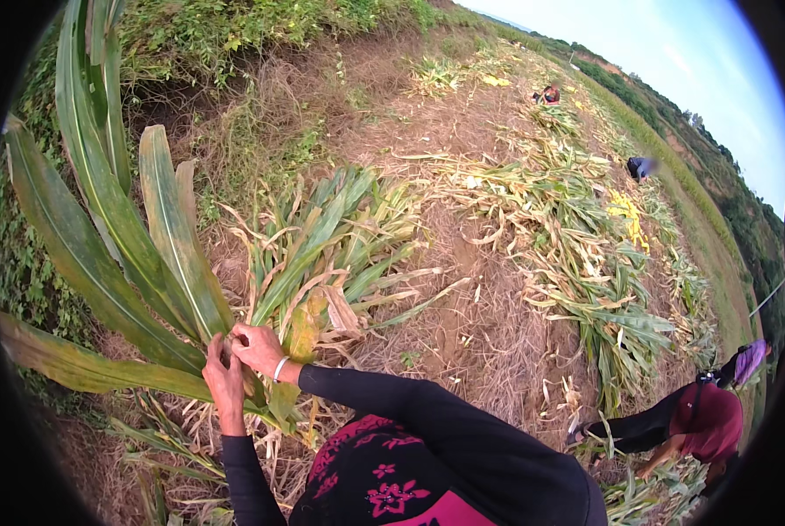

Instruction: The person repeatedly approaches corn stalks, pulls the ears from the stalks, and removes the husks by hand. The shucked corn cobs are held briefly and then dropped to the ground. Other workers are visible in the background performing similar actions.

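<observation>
A tall corn plant (pixel 129 250) with long green and yellowing leaves fans out at the left. My left hand (pixel 225 380) grips it low on the stem, where the leaves come together. Right beside it, my right hand (pixel 259 348), with a white bracelet at the wrist, pinches the same spot from the other side. The fingers hide what lies between them, so I cannot tell whether an ear is there. Behind my hands a heap of cut corn stalks (pixel 340 243) lies on the ground, green leaves mixed with dry ones.
A long row of cut stalks (pixel 576 243) runs up the field, with a pile of yellow corn ears (pixel 626 214) beside it. A person in a dark red top (pixel 706 411) bends over at lower right. Two more people crouch farther off. Green scrub (pixel 248 33) borders the upper left.
</observation>
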Tool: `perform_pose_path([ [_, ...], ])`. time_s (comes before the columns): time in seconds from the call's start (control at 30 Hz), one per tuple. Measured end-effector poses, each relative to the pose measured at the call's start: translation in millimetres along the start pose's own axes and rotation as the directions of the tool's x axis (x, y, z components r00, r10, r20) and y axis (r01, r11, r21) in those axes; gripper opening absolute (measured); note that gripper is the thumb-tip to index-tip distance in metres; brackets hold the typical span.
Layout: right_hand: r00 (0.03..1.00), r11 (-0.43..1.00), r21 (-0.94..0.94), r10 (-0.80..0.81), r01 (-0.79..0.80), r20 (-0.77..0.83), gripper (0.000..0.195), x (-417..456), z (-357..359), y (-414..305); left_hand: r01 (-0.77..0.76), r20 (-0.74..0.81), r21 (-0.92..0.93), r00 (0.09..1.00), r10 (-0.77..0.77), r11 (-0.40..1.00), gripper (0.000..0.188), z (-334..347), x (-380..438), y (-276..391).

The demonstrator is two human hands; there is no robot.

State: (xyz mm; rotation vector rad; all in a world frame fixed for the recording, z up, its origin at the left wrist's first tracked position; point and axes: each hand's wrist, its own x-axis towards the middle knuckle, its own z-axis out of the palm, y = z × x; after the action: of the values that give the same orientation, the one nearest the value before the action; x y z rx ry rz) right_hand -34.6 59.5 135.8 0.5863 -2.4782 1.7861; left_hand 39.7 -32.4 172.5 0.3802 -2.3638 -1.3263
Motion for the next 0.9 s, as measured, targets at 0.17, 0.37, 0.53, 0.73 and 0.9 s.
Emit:
perform_pose_path([
  [0.17, 1.0, 0.998, 0.061, 0.003, -0.003, -0.002, 0.019, -0.2, 4.8, -0.9, -0.024, -0.025, 0.1, 0.999, 0.027, 0.995, 0.039, -1.3, 2.2, -13.4],
  [0.37, 0.997, 0.998, -0.022, -0.054, 0.055, 0.051, 0.018, 5.3, 6.7, 2.0, 0.016, -0.026, 0.072, 1.0, -0.014, 0.997, 0.038, -6.0, 5.0, -11.3],
  [0.53, 0.997, 0.996, -0.042, -0.081, 0.081, 0.002, 0.014, 7.7, 14.3, 1.1, 0.027, -0.058, 0.057, 0.998, -0.023, 0.998, 0.039, -4.8, 3.8, -13.5],
  [0.73, 0.994, 0.998, -0.006, -0.071, 0.07, -0.083, 0.012, 5.0, 22.5, 7.5, 0.064, -0.077, 0.084, 0.995, -0.057, 0.994, 0.044, -6.7, 0.4, -5.3],
  [0.9, 0.995, 0.998, -0.003, -0.058, 0.058, -0.083, 0.012, 5.1, 26.0, 6.7, 0.028, -0.11, 0.126, 0.994, -0.015, 0.992, 0.045, -6.4, -1.6, -8.5],
])
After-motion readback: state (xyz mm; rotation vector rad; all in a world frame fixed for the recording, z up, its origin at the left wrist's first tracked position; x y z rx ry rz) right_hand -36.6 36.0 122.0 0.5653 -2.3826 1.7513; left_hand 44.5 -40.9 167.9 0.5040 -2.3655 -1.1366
